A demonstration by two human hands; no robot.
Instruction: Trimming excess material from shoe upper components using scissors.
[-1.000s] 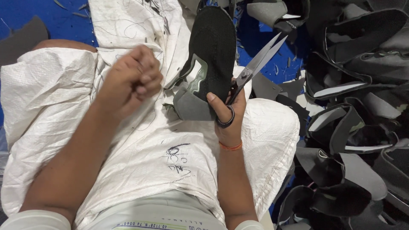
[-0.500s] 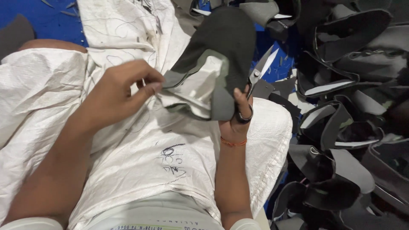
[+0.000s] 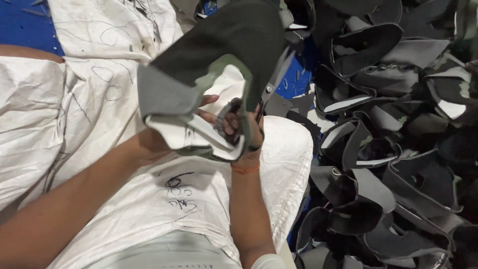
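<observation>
Spreading across the lap, the white sack sits under everything, with the heap of dark cut pieces crowding its right edge. Up top, the black shoe piece runs lower left to upper right. Left hand is mostly hidden beneath it, grip unclear. Right hand is clenched round the scissors, blades pointing up-right.

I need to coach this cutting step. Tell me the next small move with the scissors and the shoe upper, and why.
Probably swing the scissors round to the shoe upper's edge. The right hand has the handles, but the blades point up behind the piece, not on it. The left hand is tucked under the folded upper, holding it spread, its pale lining facing up.
</observation>
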